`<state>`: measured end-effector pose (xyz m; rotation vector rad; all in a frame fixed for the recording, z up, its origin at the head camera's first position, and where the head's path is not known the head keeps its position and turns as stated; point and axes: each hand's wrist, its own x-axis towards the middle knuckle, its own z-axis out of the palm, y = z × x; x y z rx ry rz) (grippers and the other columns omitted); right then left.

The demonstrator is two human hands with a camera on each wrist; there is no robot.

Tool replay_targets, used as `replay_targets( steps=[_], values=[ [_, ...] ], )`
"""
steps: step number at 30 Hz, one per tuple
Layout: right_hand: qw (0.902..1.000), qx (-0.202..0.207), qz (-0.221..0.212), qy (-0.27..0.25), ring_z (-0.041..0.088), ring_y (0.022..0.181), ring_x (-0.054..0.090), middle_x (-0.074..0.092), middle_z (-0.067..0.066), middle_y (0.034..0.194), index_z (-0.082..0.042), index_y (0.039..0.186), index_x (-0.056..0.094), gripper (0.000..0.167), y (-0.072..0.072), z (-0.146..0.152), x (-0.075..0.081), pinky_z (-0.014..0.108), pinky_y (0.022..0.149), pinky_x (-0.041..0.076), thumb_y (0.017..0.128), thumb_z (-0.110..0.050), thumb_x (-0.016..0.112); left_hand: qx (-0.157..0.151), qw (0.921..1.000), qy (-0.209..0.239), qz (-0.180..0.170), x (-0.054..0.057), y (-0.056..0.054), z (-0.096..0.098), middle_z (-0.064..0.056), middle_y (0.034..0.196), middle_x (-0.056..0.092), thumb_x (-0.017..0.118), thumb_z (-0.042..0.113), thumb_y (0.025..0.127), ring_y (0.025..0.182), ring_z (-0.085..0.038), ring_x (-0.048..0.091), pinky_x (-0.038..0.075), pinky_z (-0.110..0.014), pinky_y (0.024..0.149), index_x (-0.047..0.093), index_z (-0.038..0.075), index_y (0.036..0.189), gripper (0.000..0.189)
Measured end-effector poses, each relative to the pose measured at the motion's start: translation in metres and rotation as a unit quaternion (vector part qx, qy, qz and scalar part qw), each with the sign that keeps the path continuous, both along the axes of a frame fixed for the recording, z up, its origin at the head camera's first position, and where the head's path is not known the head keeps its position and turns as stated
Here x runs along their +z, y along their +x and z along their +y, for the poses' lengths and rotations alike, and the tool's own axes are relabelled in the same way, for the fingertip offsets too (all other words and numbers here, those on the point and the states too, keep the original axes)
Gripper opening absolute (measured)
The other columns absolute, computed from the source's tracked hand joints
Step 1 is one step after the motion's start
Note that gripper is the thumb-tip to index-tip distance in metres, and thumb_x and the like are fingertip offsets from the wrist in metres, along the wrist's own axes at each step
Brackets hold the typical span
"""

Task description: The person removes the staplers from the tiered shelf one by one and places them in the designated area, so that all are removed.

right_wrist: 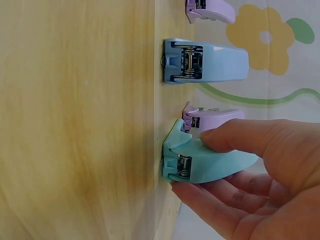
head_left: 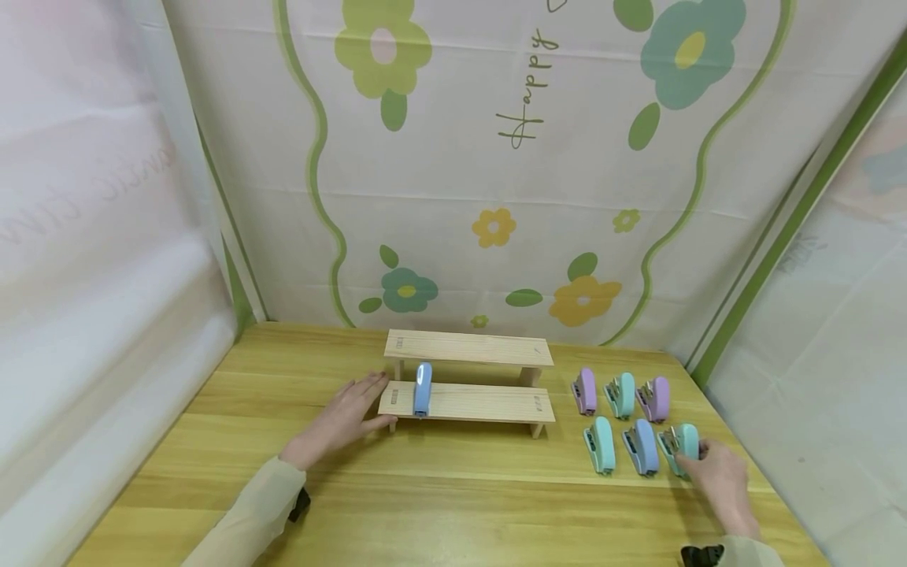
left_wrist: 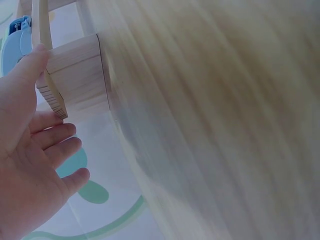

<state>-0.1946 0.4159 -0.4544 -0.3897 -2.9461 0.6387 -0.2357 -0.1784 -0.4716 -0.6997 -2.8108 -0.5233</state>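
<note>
My left hand (head_left: 343, 417) is at the left end of a two-step wooden shelf (head_left: 471, 400), thumb at the lower board's front edge and fingers toward its back. In the left wrist view, the thumb (left_wrist: 35, 62) lies against the board and the other fingers spread below its end. A light blue stapler (head_left: 423, 387) stands on the lower step. At the far right, my right hand (head_left: 719, 476) grips a mint green stapler (right_wrist: 215, 161), thumb on one side and fingers on the other. The stapler's base end is close to the tabletop.
Beside the held stapler stand a blue stapler (head_left: 642, 446) and another mint one (head_left: 601, 445). Behind them is a row of two purple staplers (head_left: 585, 391) around a mint one (head_left: 621, 395). Flowered cloth (head_left: 439, 197) hangs behind the wooden table (head_left: 453, 504) and along both sides.
</note>
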Motion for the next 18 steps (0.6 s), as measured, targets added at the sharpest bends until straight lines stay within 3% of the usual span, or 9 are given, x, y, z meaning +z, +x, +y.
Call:
replay_targets(
  steps=[4, 9, 14, 18],
  values=[
    [1.0000, 0.006, -0.003, 0.001, 0.032, 0.075, 0.063, 0.068, 0.030, 0.088, 0.013, 0.094, 0.062, 0.040, 0.001, 0.001, 0.001, 0.032, 0.055, 0.047, 0.083, -0.024, 0.070, 0.001, 1.0000, 0.003, 0.007, -0.001, 0.000, 0.000, -0.026, 0.149, 0.047, 0.069, 0.041, 0.091, 0.139, -0.042, 0.046, 0.036, -0.062, 0.115, 0.044, -0.006, 0.145, 0.076],
    [0.9998, 0.007, -0.016, -0.008, 0.041, 0.084, 0.065, 0.066, 0.036, 0.100, 0.019, 0.109, 0.056, 0.058, 0.004, 0.002, 0.007, 0.040, 0.065, 0.054, 0.087, -0.033, 0.072, 0.000, 1.0000, 0.004, 0.004, -0.001, 0.000, -0.001, -0.025, 0.150, 0.047, 0.069, 0.043, 0.091, 0.139, -0.041, 0.045, 0.036, -0.062, 0.116, 0.044, -0.006, 0.145, 0.077],
    [0.9999, -0.007, 0.007, -0.009, 0.054, 0.101, 0.061, 0.062, 0.041, 0.113, 0.019, 0.118, 0.052, 0.063, 0.007, -0.005, 0.024, 0.056, 0.081, 0.054, 0.091, -0.036, 0.069, 0.000, 1.0000, 0.002, 0.000, -0.002, 0.000, -0.001, -0.024, 0.151, 0.046, 0.067, 0.044, 0.092, 0.140, -0.041, 0.044, 0.035, -0.062, 0.116, 0.043, -0.005, 0.146, 0.077],
    [0.9994, -0.007, 0.030, -0.015, 0.053, 0.105, 0.060, 0.060, 0.040, 0.119, 0.017, 0.123, 0.050, 0.064, 0.007, -0.020, 0.041, 0.056, 0.081, 0.055, 0.092, -0.035, 0.068, -0.001, 1.0000, 0.003, -0.001, -0.001, 0.001, -0.001, -0.025, 0.151, 0.045, 0.067, 0.042, 0.092, 0.140, -0.041, 0.044, 0.035, -0.062, 0.116, 0.043, -0.005, 0.146, 0.076]
  ],
)
